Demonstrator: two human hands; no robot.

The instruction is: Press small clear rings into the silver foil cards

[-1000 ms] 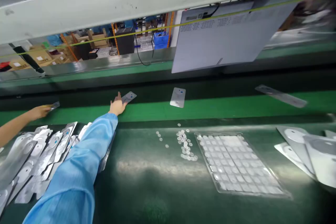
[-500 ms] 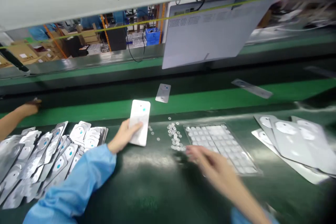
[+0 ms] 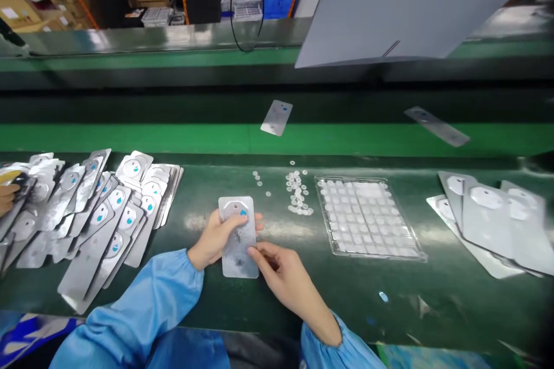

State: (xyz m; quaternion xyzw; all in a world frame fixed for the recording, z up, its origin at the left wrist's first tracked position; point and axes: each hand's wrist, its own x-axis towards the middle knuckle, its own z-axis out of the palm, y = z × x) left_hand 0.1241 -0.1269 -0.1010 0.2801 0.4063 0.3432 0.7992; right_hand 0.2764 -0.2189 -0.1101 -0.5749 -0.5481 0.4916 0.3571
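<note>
At the far left, a co-worker's hand [image 3: 6, 199] enters at the picture's edge beside a spread pile of grey plates [image 3: 99, 213], many marked with a blue drop, lying overlapped on the green bench [image 3: 203, 184]. Next comes the left hand [image 3: 216, 236], clamped on a single plate [image 3: 240, 242] held before the person, slightly left of the picture's middle; its thumb lies across the front near the blue mark, and fingertips show past the right edge. Beyond, on the bright green strip [image 3: 216, 137], a short plate [image 3: 277, 118] lies aslant. The right hand [image 3: 288, 277] has its thumb and forefinger at the held plate's right edge, though I cannot tell whether they pinch it or some small piece. Past the hands, small white rings [image 3: 298, 193] lie scattered, thickest just left of a clear tray [image 3: 381, 256] filled with rows of white pieces [image 3: 346, 213]. Farther right, a long plate [image 3: 437, 127] slants on the strip, and larger grey plates [image 3: 489, 219] overlap on the bench.
</note>
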